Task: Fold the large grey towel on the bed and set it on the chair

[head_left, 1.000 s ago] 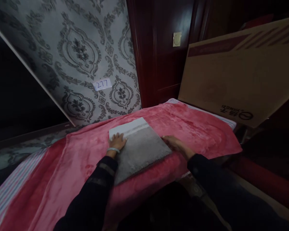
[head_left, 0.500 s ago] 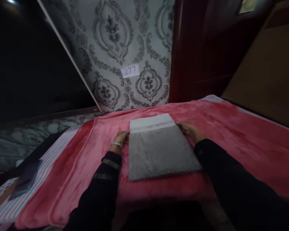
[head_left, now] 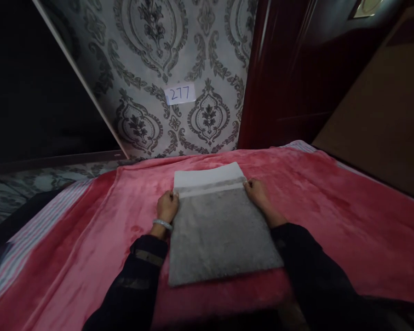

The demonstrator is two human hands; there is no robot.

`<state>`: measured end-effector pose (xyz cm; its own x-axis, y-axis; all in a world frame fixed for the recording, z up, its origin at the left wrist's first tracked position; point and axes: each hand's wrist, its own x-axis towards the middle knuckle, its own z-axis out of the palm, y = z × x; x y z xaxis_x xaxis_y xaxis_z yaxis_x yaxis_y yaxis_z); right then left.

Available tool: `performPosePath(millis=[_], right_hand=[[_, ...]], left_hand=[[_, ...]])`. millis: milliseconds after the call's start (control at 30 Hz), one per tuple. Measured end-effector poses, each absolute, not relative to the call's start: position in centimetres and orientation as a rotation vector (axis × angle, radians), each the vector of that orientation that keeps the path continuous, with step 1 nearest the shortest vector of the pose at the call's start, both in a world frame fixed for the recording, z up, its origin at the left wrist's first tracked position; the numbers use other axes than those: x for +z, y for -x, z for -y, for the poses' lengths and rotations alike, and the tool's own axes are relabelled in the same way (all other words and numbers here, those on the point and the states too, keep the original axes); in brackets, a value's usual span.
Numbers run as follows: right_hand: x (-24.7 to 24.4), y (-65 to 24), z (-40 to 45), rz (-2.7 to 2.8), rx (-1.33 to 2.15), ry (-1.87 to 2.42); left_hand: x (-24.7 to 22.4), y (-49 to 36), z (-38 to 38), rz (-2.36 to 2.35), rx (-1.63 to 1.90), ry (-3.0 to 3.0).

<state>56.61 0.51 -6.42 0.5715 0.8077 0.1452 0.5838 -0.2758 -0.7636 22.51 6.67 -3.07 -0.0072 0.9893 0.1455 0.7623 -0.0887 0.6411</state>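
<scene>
A flat rectangular grey cloth (head_left: 221,230) with a fuzzy surface lies on the pink blanket (head_left: 331,220). Along its far end runs a white panel (head_left: 207,177), with a narrow grey band and a pale stripe below it; whether the panel is a separate sheet I cannot tell. At the left edge, level with the stripe, my left hand (head_left: 167,206) is closed in a pinch, a bracelet on its wrist. Opposite it, my right hand (head_left: 257,193) pinches the right edge near the grey band. Both sleeves are dark.
Patterned wallpaper (head_left: 152,64) with a paper label (head_left: 180,94) reading 277 rises behind the bed. A dark screen-like panel (head_left: 37,92) stands left, a dark red door or cabinet (head_left: 290,82) right, beside a brown board (head_left: 382,105). Striped fabric (head_left: 44,225) shows at the left.
The view has shifted, and the cloth appears nearer and lower. My fingers, earlier alongside its edges, now pinch them. The grey band near the far end looks wider.
</scene>
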Motion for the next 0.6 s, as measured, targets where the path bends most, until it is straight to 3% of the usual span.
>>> performPosePath(millis=[300,600], right_hand=[[-6.1,-55.9,-0.1,1.181,0.271,2.043],[-6.2,-57.9,0.6,1.133,0.683,1.752]], left_hand=[[-2.9,-22.5,-6.5,-1.837,0.842,-1.937],[-3.3,-21.4,-7.2,-1.572,0.818,-1.738]])
